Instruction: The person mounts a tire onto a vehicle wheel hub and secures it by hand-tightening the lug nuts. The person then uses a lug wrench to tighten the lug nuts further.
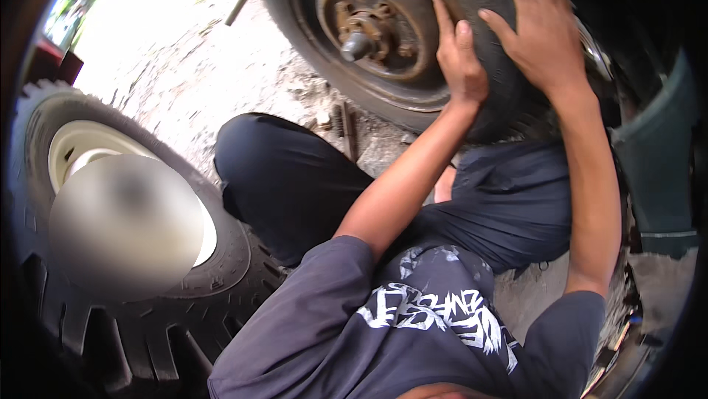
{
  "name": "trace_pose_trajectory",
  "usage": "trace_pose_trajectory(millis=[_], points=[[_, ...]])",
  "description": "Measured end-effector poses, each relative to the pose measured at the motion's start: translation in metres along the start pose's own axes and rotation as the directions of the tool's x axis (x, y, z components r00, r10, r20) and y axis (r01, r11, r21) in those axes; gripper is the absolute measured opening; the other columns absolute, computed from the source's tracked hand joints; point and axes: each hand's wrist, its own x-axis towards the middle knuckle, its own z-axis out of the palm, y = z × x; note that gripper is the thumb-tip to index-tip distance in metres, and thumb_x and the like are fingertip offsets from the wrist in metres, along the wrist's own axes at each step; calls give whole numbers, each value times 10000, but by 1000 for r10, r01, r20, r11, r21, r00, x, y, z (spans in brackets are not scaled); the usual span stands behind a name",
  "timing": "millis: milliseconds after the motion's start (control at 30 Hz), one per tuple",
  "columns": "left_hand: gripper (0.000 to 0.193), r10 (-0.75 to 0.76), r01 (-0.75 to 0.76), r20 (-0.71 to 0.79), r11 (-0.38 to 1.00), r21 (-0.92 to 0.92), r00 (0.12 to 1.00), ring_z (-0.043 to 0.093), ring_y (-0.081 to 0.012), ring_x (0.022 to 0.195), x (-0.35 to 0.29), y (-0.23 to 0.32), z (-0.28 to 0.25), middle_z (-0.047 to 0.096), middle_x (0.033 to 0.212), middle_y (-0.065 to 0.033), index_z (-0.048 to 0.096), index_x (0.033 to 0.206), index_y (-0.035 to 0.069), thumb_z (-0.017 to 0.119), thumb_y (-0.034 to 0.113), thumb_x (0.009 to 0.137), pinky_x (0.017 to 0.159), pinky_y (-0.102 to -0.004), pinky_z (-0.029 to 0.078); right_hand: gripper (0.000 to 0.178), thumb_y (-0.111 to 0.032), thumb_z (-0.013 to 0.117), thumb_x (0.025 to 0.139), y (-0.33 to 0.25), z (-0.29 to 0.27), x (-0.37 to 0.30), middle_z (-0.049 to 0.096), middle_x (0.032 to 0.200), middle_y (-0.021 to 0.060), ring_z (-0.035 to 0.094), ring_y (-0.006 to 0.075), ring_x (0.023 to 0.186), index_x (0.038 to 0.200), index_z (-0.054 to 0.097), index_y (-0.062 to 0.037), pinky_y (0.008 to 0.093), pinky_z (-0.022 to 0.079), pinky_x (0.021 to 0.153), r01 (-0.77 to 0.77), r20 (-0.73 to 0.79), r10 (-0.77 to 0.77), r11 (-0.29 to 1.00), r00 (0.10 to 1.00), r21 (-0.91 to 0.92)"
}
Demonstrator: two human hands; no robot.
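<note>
In front of me stands a wheel with a worn dark tyre (295,12) and a rusty rim. At its middle is a brown hub (369,30) with bolts around it and a grey metal end sticking out. My left hand (463,67) lies against the rim's right side, index finger and thumb stretched upward; its other fingers are partly hidden. Higher and further right, my right hand (542,34) rests on the tyre's sidewall with its fingers spread. Neither hand appears to hold anything.
On my left is a large, deep-lugged tyre (173,303) with a cream rim; a blurred round patch covers part of it. A metal bar (348,132) lies on the ground between my legs and the wheel. A dark green panel (660,163) rises at the right.
</note>
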Motion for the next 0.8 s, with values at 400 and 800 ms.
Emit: trace_pose_trajectory(millis=[400, 800], points=[[680, 26, -8, 99, 984, -178, 995, 464, -353, 1495, -15, -45, 1, 430, 1658, -259, 312, 1676, -74, 366, 356, 1152, 1270, -439, 325, 801, -389, 704, 1051, -4, 39, -49, 345, 1740, 246, 362, 381, 1602, 1662, 383, 17, 467, 273, 1331, -89, 93, 695, -42, 713, 995], [673, -217, 297, 292, 916, -270, 932, 520, -388, 1442, 8, -41, -37, 468, 1627, -259, 348, 1671, -21, 355, 397, 1144, 1237, -494, 393, 752, -259, 618, 1052, -65, 5, -110, 291, 1686, 395, 307, 539, 1579, 1599, 343, 176, 559, 283, 1311, -315, -127, 473, 739, 872, 595]])
